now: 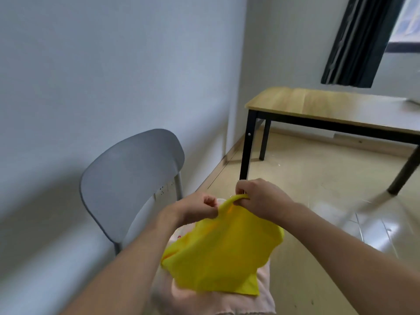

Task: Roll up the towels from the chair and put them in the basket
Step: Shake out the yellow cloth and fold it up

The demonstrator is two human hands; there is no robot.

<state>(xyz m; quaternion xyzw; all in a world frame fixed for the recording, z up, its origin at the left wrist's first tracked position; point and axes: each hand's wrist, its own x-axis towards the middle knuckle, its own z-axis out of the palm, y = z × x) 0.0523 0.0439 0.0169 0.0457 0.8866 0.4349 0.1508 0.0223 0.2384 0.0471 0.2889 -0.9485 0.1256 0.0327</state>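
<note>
Your left hand and right hand sit side by side in front of you, each with a grip on the top edge of one towel, which hangs down between your forearms. Under it, a second towel lies on the seat of the chair. The chair's back stands to your left, close to the wall. The counter stands farther off to your right, in the corner, below the curtain.
</note>
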